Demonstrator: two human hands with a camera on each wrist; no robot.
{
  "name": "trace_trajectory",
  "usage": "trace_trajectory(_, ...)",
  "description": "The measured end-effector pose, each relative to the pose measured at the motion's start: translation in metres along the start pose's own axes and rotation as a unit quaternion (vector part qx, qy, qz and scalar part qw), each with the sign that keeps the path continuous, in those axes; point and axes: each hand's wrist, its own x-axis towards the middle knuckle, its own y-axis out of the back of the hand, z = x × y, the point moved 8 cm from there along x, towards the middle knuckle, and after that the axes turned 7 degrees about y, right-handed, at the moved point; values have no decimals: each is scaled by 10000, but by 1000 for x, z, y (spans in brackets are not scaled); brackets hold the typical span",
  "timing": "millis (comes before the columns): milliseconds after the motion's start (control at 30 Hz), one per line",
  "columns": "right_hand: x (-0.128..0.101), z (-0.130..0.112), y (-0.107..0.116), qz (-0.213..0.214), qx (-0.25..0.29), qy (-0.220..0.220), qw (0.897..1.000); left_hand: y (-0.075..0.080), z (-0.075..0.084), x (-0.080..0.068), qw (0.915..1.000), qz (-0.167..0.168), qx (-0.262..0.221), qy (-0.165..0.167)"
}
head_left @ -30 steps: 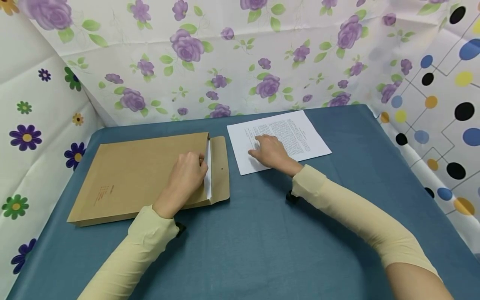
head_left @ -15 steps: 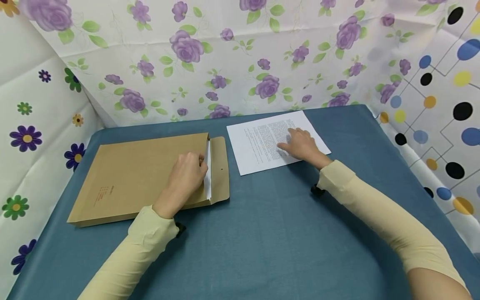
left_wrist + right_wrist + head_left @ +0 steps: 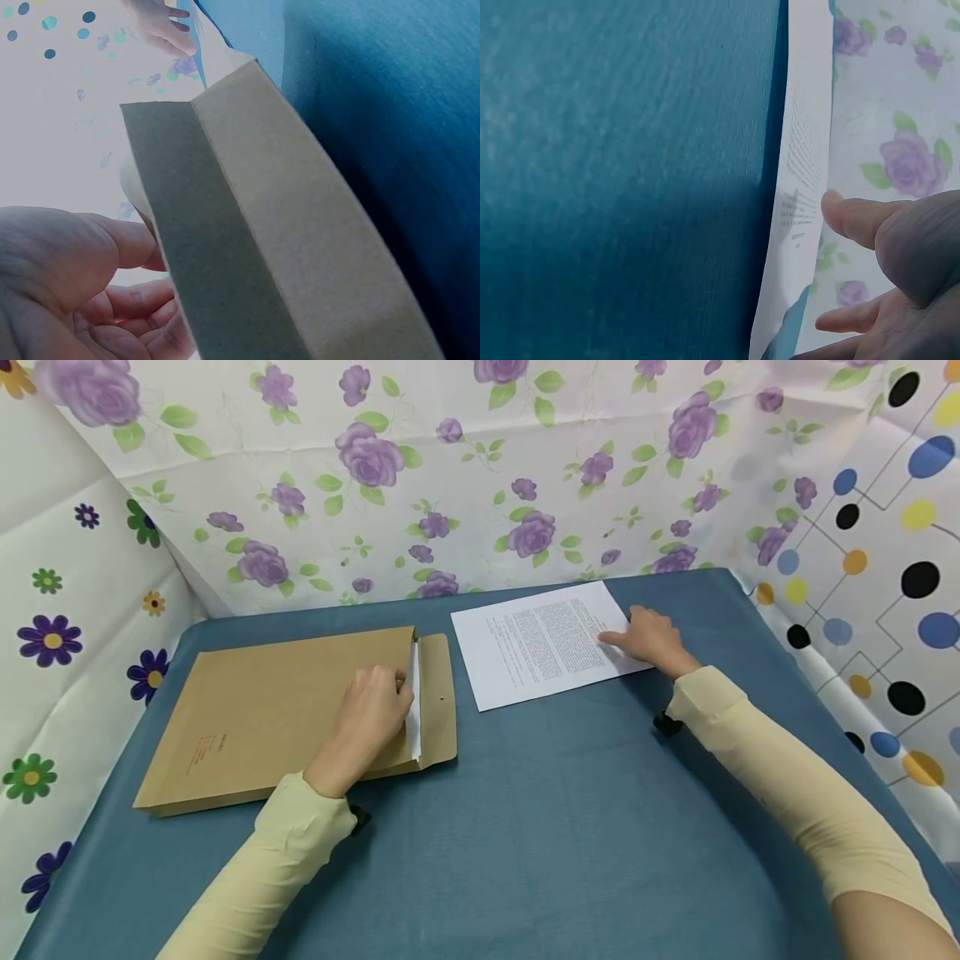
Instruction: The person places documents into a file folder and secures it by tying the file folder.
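Note:
A brown envelope [image 3: 285, 702] lies flat on the left of the blue table, its flap [image 3: 437, 693] folded open to the right. A white paper edge [image 3: 414, 718] shows in its mouth. My left hand [image 3: 371, 710] rests on the envelope, fingers curled over the upper edge of the mouth. The left wrist view shows the flap [image 3: 255, 225] close beside the curled fingers [image 3: 142, 300]. A printed sheet [image 3: 532, 647] lies at the back centre. My right hand [image 3: 648, 642] touches its right edge with relaxed fingers. In the right wrist view the thumb [image 3: 855, 217] hovers by the sheet [image 3: 799, 187].
The blue tablecloth [image 3: 525, 827] covers the whole table. A purple-rose screen [image 3: 450, 485] closes the back, a flowered one [image 3: 52, 635] the left, a dotted one [image 3: 885, 568] the right. Cream sleeves cover both forearms.
My right hand has slid rightward across the printed sheet, from its left part to its right edge. The left hand, envelope and sheet have stayed put.

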Motion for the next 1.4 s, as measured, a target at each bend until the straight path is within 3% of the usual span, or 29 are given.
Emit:
trace_trajectory(233,3,0,-6,-37,-158,-134,9998,0,-1,0,10000,6,18,-4)
trace_trajectory(867,2,-19,-8,245,-353,7,9991,-2,-2,1,9999,94,-28,-91)
trace_trajectory(1133,2,-21,-6,600,-140,-40,9981,-2,-2,1,10000,66,21,-37)
trace_trajectory(1400,3,-12,-1,482,339,-198,9981,-2,-2,1,10000,34,9,-16)
